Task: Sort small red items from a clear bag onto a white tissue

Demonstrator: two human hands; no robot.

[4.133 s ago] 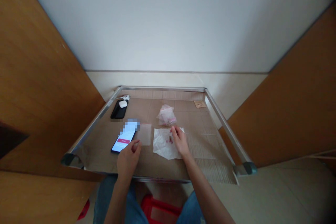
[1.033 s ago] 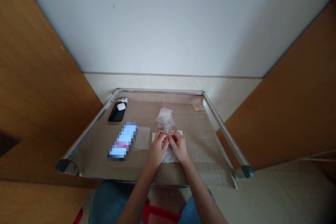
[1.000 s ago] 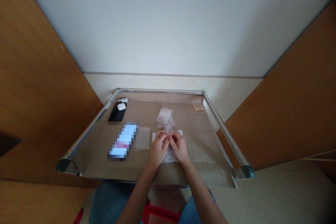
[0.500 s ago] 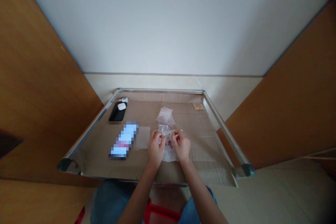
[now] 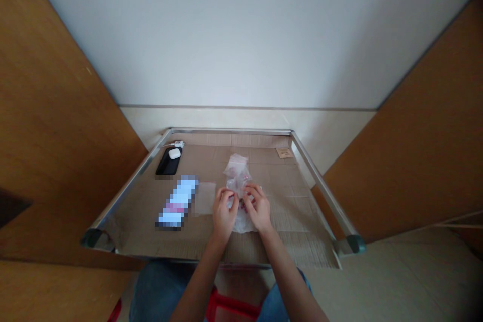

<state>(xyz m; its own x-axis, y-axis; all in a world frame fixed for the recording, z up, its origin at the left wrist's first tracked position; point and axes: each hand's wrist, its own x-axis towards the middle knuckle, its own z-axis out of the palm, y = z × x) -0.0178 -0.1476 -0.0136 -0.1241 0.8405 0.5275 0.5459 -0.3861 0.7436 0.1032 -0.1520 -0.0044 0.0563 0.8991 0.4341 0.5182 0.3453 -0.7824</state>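
In the head view, a small clear plastic bag (image 5: 237, 192) is pinched at its upper edge between the left hand (image 5: 223, 210) and the right hand (image 5: 257, 209), each grip closed narrowly on the film with fingertips curled in. The bag is held just above a white tissue (image 5: 241, 223), part of which shows below and between the two grips. Small reddish specks are seen between the grips, though whether they lie inside the bag or on the tissue cannot be told at this size.

Just beyond the grips, a second crumpled clear bag (image 5: 236, 165) is lying on the cardboard-covered desk (image 5: 294, 201). Just left of the left grip a translucent square sheet (image 5: 206, 198) is laid flat, and further left a phone with a blurred screen (image 5: 176, 202) is resting. Well beyond the left grip, near the far left corner, a dark phone (image 5: 168, 162) is seen with a small white earbud case (image 5: 174, 153) on top of it. A metal frame (image 5: 320, 183) runs around the desk, well to the right of the right grip.
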